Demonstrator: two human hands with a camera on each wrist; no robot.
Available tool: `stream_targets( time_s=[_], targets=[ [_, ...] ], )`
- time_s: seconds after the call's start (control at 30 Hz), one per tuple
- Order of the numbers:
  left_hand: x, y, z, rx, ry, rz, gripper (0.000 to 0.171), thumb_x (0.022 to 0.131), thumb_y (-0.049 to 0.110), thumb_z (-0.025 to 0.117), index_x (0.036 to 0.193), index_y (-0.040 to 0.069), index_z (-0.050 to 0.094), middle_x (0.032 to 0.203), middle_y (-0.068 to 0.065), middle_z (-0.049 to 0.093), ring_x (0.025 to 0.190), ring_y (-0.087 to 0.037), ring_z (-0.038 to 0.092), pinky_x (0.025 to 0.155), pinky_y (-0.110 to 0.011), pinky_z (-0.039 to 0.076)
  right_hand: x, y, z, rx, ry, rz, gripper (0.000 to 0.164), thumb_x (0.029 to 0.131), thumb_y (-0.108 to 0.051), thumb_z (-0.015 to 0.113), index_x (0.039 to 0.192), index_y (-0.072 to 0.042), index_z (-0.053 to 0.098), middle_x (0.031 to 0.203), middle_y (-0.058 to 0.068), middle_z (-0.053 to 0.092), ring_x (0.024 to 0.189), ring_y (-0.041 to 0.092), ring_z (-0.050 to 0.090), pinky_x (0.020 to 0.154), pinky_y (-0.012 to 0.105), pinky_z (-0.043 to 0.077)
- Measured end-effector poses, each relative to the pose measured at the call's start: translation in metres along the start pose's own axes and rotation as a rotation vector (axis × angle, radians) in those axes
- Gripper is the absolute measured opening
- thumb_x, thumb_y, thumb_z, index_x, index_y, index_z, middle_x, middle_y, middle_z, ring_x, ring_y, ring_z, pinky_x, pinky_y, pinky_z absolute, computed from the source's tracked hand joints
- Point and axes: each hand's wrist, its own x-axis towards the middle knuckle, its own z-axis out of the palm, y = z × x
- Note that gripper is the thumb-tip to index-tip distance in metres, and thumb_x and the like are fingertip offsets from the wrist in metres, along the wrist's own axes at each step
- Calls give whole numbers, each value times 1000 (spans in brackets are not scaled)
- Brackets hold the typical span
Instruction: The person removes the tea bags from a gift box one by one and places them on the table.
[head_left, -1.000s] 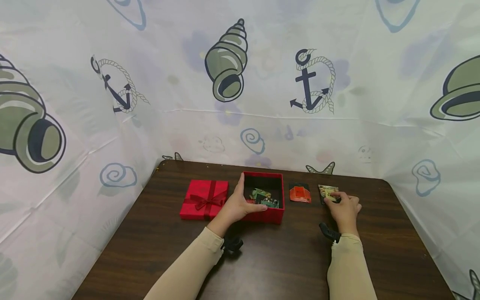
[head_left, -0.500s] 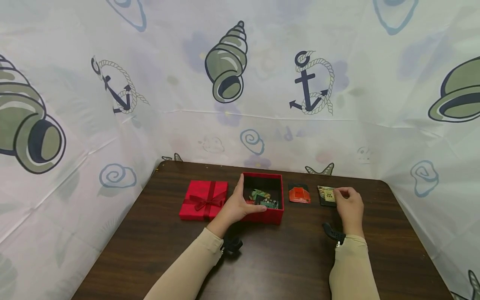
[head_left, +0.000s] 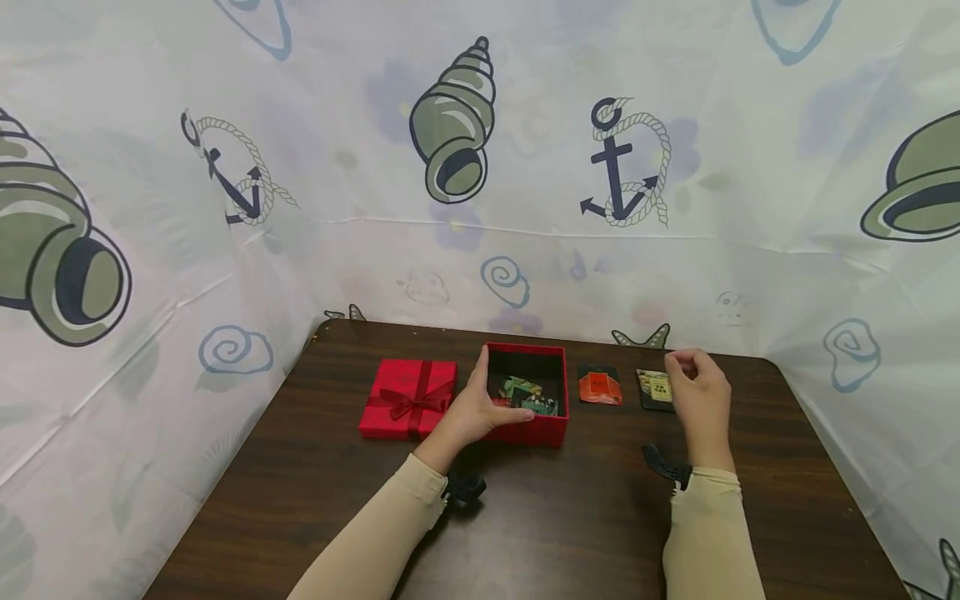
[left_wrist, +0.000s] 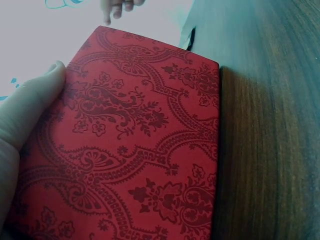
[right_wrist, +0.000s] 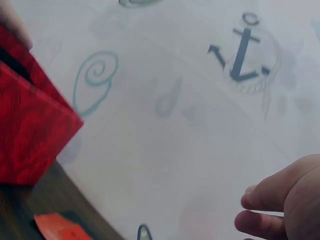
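Observation:
My left hand [head_left: 474, 410] holds an open red gift box [head_left: 546, 432] at its left side, the thumb lying along the near rim. In the left wrist view, that thumb [left_wrist: 37, 97] touches the edge of the box's patterned wall [left_wrist: 130, 135]. Several small printed packets [head_left: 540, 405] lie inside, partly covered by the hand. Right of the box are an orange-and-black packet [head_left: 600, 388] and a yellow-and-black packet [head_left: 655, 388]. My right hand [head_left: 703, 404] hovers over the latter's right side, fingers bent. The right wrist view shows nothing between thumb and fingers [right_wrist: 260, 224].
To the left of the box lies its red lid [head_left: 401, 382] with a dark red ribbon bow [head_left: 412, 404]. All this stands toward the back of a dark wooden table [head_left: 555, 517]. A white printed curtain [head_left: 540, 275] hangs directly behind and at both sides.
My right hand has come off the yellow-and-black packet, rising and moving slightly right. That packet stays on the table. The left hand and the box have not moved.

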Motion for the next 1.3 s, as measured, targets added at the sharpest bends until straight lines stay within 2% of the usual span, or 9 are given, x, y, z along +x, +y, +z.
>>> stream_targets(
  time_s=[0.3,0.43,0.57,0.8,1.0,1.17,1.3],
  targets=[
    [0,1,1,3,12,-7,142,76,54,97,176,38,-2,184,-8,15,167,-38,25,127,-70,34,-5,-29,-15,-17,-173,-63,34,110,-40,67,119,-8,75,104,12,73,83,10,57,68,21,46],
    [-1,2,1,11,11,-11,141,77,52,98,176,38,-2,185,-6,15,168,-38,24,128,-69,33,-12,-43,-15,-1,-198,-79,30,110,-37,66,117,-9,74,102,10,71,84,14,57,67,23,46],
    [-1,2,1,15,13,-10,142,76,52,98,176,38,-1,185,-5,15,168,-38,23,129,-69,32,-18,-56,-8,5,-278,-114,30,111,-38,64,119,-10,73,100,10,69,86,18,59,69,25,49],
    [-1,3,-1,22,9,-3,141,78,50,97,177,34,-3,185,-9,14,168,-39,24,129,-69,32,-31,-81,18,78,-475,-199,24,110,-33,67,120,-12,72,97,11,68,82,24,58,66,30,49],
    [0,5,-3,9,18,7,141,79,48,97,177,33,-4,185,-10,14,167,-39,25,130,-69,31,-40,-96,44,210,-628,-183,17,110,-29,68,118,-14,71,97,14,69,81,26,65,69,32,56],
    [0,4,-1,7,13,1,140,81,44,97,176,34,-5,185,-9,12,168,-41,23,129,-70,31,-44,-90,72,415,-712,-165,18,111,-23,66,119,-7,69,100,22,67,82,24,71,74,35,63],
    [2,0,2,21,19,7,141,80,46,97,176,34,-4,184,-12,14,165,-44,28,126,-72,34,-48,-80,97,544,-744,-115,19,112,-22,65,118,-4,68,101,33,65,84,42,69,75,40,64]
  ],
)
